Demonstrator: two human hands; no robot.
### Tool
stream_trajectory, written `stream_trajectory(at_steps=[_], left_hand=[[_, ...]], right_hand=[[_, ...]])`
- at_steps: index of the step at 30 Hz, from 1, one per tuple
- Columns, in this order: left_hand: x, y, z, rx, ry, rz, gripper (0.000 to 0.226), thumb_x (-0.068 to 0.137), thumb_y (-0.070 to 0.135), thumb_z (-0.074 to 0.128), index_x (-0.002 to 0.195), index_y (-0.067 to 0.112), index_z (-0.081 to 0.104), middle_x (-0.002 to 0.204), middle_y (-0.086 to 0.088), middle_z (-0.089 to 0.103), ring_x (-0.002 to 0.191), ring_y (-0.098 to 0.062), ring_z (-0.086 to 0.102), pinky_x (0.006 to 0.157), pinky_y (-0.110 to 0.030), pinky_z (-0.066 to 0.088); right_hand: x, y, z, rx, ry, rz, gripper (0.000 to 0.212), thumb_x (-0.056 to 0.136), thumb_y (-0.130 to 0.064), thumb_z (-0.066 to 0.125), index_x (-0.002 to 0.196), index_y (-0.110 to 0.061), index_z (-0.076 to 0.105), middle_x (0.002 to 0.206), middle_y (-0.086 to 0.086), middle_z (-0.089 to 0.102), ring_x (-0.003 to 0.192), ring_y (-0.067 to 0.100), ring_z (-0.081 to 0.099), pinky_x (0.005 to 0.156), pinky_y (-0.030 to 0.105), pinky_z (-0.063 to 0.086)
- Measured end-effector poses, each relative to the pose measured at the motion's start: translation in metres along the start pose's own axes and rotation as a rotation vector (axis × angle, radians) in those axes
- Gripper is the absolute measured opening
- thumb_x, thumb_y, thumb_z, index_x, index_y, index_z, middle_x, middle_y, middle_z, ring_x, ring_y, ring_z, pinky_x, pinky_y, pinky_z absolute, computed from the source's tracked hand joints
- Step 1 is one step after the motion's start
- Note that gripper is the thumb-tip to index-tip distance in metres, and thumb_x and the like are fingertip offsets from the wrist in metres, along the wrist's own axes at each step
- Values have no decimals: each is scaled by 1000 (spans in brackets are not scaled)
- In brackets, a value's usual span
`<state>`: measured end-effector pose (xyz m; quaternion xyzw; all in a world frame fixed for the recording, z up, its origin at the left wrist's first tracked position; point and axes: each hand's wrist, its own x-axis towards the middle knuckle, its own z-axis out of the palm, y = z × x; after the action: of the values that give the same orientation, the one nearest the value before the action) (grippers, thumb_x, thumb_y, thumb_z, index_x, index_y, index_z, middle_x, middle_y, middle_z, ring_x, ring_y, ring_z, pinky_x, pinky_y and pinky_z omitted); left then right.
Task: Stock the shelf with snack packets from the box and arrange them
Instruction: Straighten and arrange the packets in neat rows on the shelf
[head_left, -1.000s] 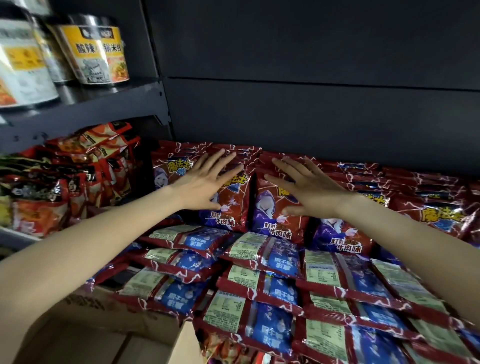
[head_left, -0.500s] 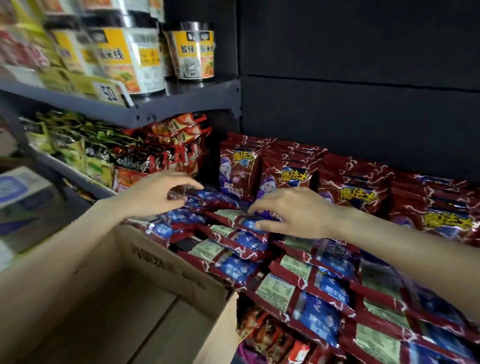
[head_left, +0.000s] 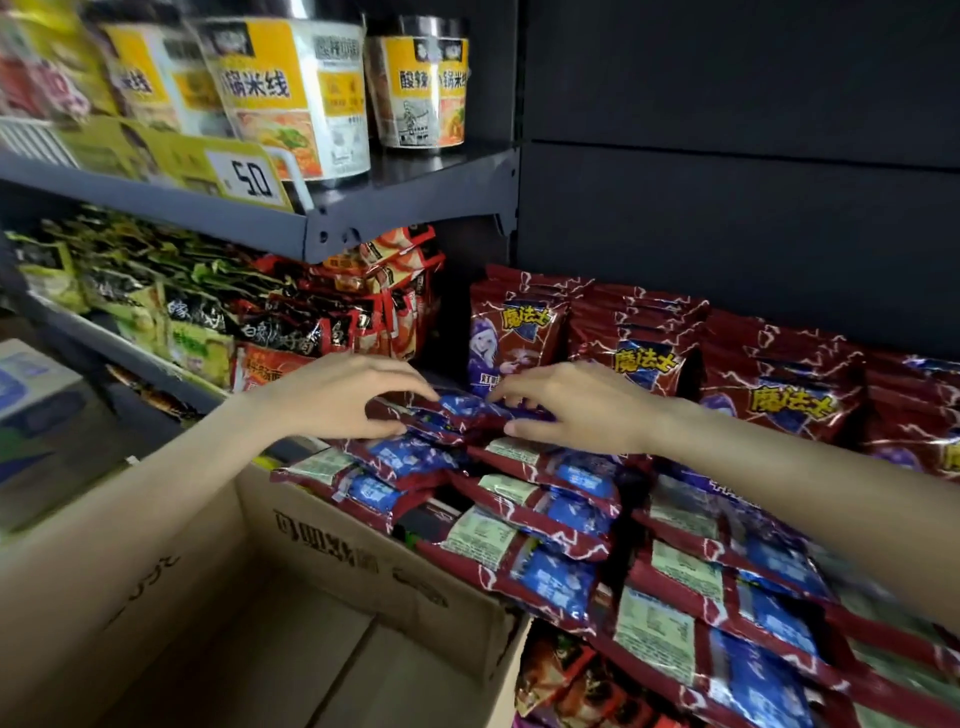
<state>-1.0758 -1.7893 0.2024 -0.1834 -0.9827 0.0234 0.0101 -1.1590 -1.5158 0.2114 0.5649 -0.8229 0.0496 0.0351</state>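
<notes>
Left hand: the left hand (head_left: 343, 395) curled, thumb and fingers pinching the left end of a flat snack packet (head_left: 467, 410).
Right hand: the right hand (head_left: 576, 405) gripped the same packet's right end.
Packet: it lay atop the rows of flat packets (head_left: 545, 519) on the shelf, before the upright packets (head_left: 644, 358).
Box: the cardboard box (head_left: 322, 587) sat open below.

noodle cups (head_left: 415, 85), price tag (head_left: 249, 179), green packets (head_left: 130, 291)
</notes>
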Motion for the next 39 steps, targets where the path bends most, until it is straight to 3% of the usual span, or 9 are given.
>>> stream_trajectory(at_steps=[6,10,14,20,23,26,32,36,39], left_hand=[[-16,-6,9,-70,171,82,26,86,44,53,105,32,66,113,15,60,102,-4,54,81,-32,52],[-17,-12,15,-142,121,61,43,89,64,31,105,40,62,107,27,54,75,-6,62,64,-30,53],[-6,-10,13,-126,166,57,59,89,68,20,105,34,66,102,26,58,66,5,59,60,-20,51],[41,-7,6,10,360,-12,38,92,38,50,128,26,53,128,6,53,113,-14,52,76,-33,55],[75,-5,15,123,316,-69,64,88,39,60,143,22,33,148,-2,31,129,-22,36,94,-40,48],[102,-4,31,245,203,-39,92,81,56,61,150,21,11,156,-6,9,140,-24,20,112,-44,24],[127,-5,49,536,213,45,121,69,71,60,148,8,-5,157,-14,5,145,-28,4,114,-44,-8],[134,-8,55,643,216,-3,122,71,75,54,145,8,-16,152,-11,-16,145,-28,-4,114,-45,-9],[135,-10,54,644,202,-3,123,69,76,55,146,9,-12,154,-11,-11,145,-28,2,115,-45,-2]], right_hand=[[46,-9,21,44,-94,-163,32,98,-36,46,128,-34,54,141,0,42,120,18,50,91,39,48],[53,-6,25,-114,-29,-111,33,98,-39,38,117,-24,61,129,-4,54,105,20,60,79,35,50],[64,13,11,-125,144,70,23,91,-34,58,106,-16,63,110,-1,64,94,21,63,76,35,51],[72,55,-2,-51,219,397,34,88,-8,56,118,-24,54,101,7,68,87,28,65,73,34,49],[69,65,1,-110,194,416,36,86,-9,61,118,-26,57,112,4,67,94,24,65,72,26,42],[66,69,3,-105,186,405,30,87,-14,63,115,-24,59,114,2,66,97,24,65,72,27,42],[70,74,11,-169,259,360,18,85,2,53,93,-14,55,95,5,64,77,31,63,59,33,45],[68,75,10,-187,287,338,14,88,-6,55,100,-8,62,104,9,62,93,32,61,77,38,49],[63,79,7,-255,251,314,27,88,-22,62,113,-12,63,120,8,56,114,27,50,97,37,39]])
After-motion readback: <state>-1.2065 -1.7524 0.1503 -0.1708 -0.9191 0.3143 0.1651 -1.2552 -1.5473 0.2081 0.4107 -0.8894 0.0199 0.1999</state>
